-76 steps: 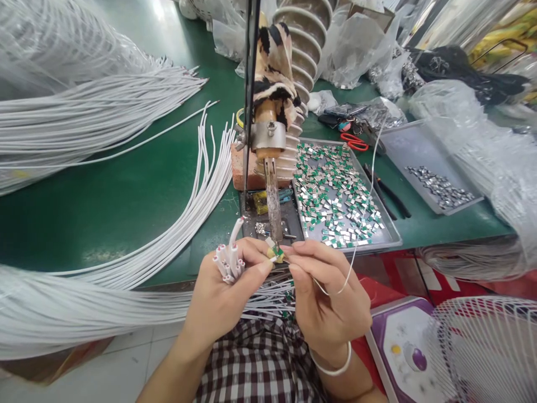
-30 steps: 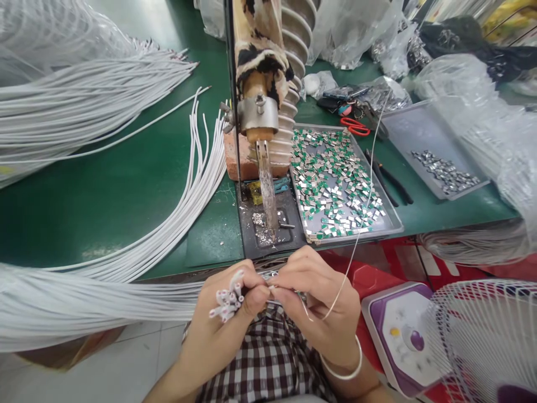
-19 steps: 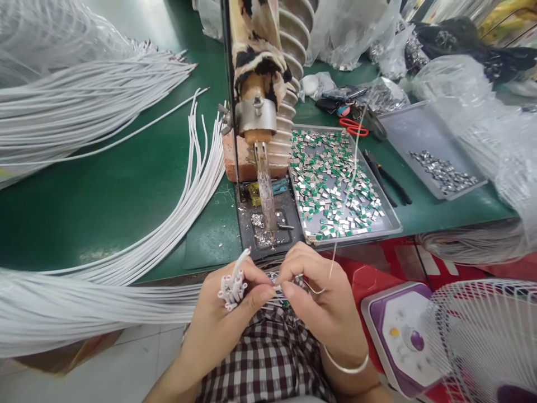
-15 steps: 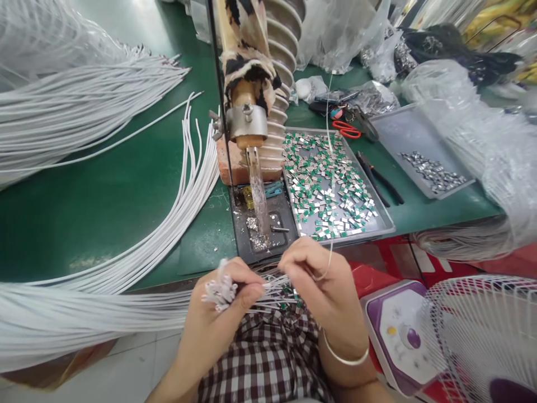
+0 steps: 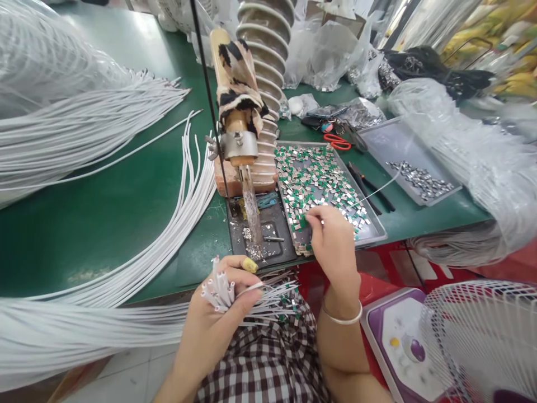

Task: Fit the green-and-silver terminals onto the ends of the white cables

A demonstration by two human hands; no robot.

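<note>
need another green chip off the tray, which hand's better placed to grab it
Right. The right hand already reaches over the tray, fingertips among the chips; the left hand is full of white cables.

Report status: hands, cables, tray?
Left hand gripping bundle of white cables. Right hand reaching into tray of green chips, thin wire trailing from it. Nothing between hand and chips.

Your right hand is no longer at your left hand; it now reaches over the grey metal tray of green-and-silver clips.
</note>
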